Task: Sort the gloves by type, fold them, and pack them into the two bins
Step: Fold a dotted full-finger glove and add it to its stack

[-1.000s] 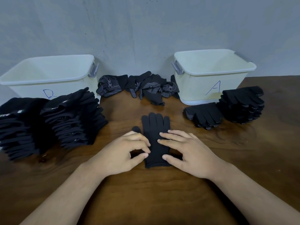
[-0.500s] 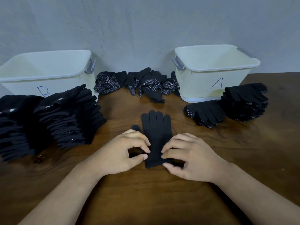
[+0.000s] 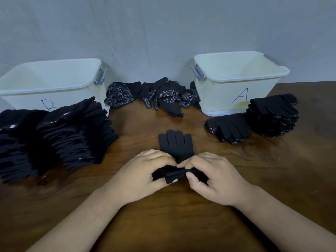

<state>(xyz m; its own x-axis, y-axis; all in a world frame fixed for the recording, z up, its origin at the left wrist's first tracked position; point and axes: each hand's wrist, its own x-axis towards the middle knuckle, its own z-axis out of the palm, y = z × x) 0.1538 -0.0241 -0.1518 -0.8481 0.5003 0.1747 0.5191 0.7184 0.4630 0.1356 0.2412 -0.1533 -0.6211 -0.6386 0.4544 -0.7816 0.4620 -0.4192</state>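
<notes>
- In the lower middle of the frame, a plain black glove (image 3: 175,144) lies on the wooden table (image 3: 169,220), its fingers pointing toward the top of the frame.
- The left hand (image 3: 140,179) pinches the glove's cuff end between thumb and curled fingers. The cuff is bunched and raised off the wood.
- The right hand (image 3: 214,180) pinches the same cuff end from the other side, its fingertips almost meeting the left's.
- Bin B (image 3: 23,100) stands at middle left and bin A (image 3: 218,95) at middle right.
- Tall stacks of plain gloves (image 3: 76,131) stand before bin B.
- Two stacks of dotted gloves (image 3: 272,115) stand before bin A.
- A loose heap of gloves (image 3: 154,95) lies between the bins.
</notes>
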